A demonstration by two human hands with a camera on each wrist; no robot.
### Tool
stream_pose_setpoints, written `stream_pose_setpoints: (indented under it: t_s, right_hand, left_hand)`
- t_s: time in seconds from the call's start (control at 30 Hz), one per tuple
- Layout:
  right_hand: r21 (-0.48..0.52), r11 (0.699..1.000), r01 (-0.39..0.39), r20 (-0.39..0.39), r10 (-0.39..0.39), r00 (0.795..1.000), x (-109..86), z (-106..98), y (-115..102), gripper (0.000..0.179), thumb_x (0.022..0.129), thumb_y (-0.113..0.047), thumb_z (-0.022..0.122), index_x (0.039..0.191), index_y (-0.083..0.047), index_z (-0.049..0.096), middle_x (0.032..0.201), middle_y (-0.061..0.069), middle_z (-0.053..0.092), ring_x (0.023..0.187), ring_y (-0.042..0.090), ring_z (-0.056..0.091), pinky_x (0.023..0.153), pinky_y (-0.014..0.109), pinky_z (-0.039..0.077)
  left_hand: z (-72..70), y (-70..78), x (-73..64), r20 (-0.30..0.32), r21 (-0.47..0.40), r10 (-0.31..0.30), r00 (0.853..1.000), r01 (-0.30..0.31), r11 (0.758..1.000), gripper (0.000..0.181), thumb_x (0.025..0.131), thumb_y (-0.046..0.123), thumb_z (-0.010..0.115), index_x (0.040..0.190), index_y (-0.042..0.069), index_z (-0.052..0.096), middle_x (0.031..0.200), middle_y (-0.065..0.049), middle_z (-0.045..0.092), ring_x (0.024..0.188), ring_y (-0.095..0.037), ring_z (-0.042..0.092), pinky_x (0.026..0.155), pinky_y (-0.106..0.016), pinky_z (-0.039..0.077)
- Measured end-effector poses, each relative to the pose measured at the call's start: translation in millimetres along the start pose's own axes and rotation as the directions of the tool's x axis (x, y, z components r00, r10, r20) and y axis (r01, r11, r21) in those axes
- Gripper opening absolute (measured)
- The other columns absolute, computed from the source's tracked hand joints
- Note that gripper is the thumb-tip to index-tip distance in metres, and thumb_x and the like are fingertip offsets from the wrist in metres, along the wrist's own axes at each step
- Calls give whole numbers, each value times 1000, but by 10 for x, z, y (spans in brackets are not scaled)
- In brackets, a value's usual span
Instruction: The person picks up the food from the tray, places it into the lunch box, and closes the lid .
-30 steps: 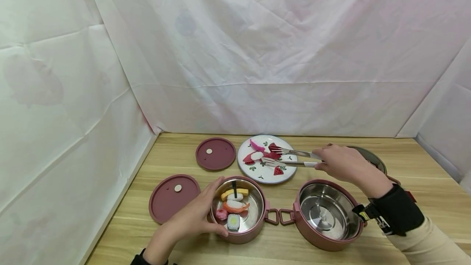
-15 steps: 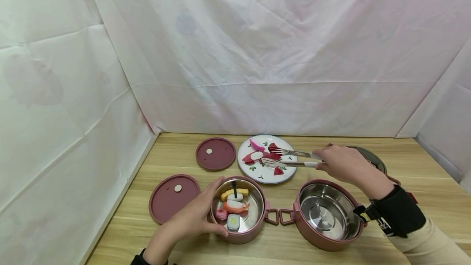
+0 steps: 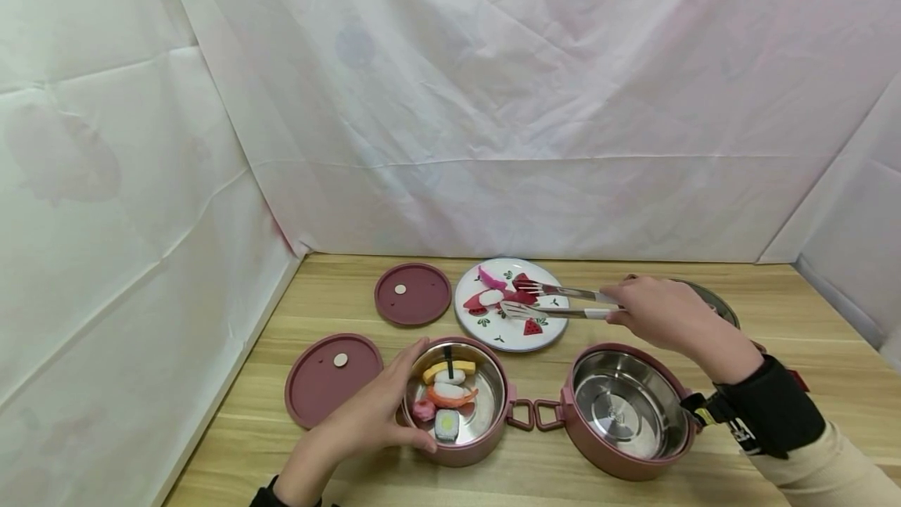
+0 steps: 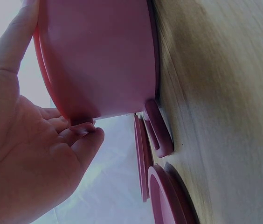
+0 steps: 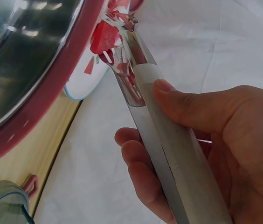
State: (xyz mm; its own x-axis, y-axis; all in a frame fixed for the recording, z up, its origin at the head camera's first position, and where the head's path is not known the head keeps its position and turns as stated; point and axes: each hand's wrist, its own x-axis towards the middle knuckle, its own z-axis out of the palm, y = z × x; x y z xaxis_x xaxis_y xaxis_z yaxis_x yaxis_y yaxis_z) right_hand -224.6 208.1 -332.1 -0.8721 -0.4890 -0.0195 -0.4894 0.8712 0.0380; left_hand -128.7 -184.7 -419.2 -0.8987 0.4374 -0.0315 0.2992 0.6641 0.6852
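Note:
My left hand (image 3: 373,413) holds the left pink pot (image 3: 472,456) from its left side, thumb along the near rim. In the left wrist view its fingers curl at a tab on the pot wall (image 4: 99,56). Toy sushi pieces (image 3: 448,392) lie inside. With my right hand (image 3: 658,315) I grip metal tongs (image 3: 579,314) with fork-like tips and pale handles. The tips are over the white plate (image 3: 503,341), at a red food piece (image 5: 104,37); whether they pinch it I cannot tell. A magenta piece (image 3: 490,280) and a white piece (image 3: 490,298) are also on the plate.
Beneath my right forearm stands a second pink pot (image 3: 605,452), with nothing inside; the pots' handles nearly meet. Two maroon lids (image 3: 331,382) lie at the left. A dark round lid-like item (image 3: 718,305) is partly hidden behind my right hand. White cloth walls enclose the table.
My right hand and wrist have shifted slightly right, and the tong handles with them. My left hand, the pots and the food look unmoved.

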Motion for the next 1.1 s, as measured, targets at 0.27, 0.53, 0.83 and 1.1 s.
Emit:
stream_pose_setpoints:
  t_s: [0.27,0.53,0.83,1.1]
  right_hand:
    - [4,1000,6,-53,-6,999,-71,-18,-26,43,92,-26,71,130,-6,65,116,18,70,91,31,69,65,43,55]
    - [8,1000,27,-80,-26,996,-126,-99,-76,43,92,-26,71,130,-6,65,117,17,71,95,31,70,68,44,56]
    - [11,999,44,-88,-43,995,-177,-202,-142,45,93,-29,70,133,-10,64,118,14,71,95,29,70,67,45,56]
    - [-2,998,55,-99,-55,994,-216,-261,-202,45,92,-29,71,132,-11,64,117,12,72,94,29,71,68,46,57]
  left_hand:
    - [32,-24,-5,-5,12,0,1000,0,1000,127,66,58,83,162,20,9,167,-9,18,152,-31,21,120,-57,28]
    - [32,-32,6,-1,14,1,1000,-1,1000,127,66,57,83,162,18,9,168,-8,17,153,-30,20,120,-57,28]
    - [20,-17,13,-1,17,3,1000,-3,1000,128,66,56,84,162,16,9,167,-10,16,153,-31,20,120,-57,27]
    - [13,5,-3,0,8,10,1000,-10,1000,126,67,55,84,161,16,10,167,-12,18,152,-34,21,119,-60,28]
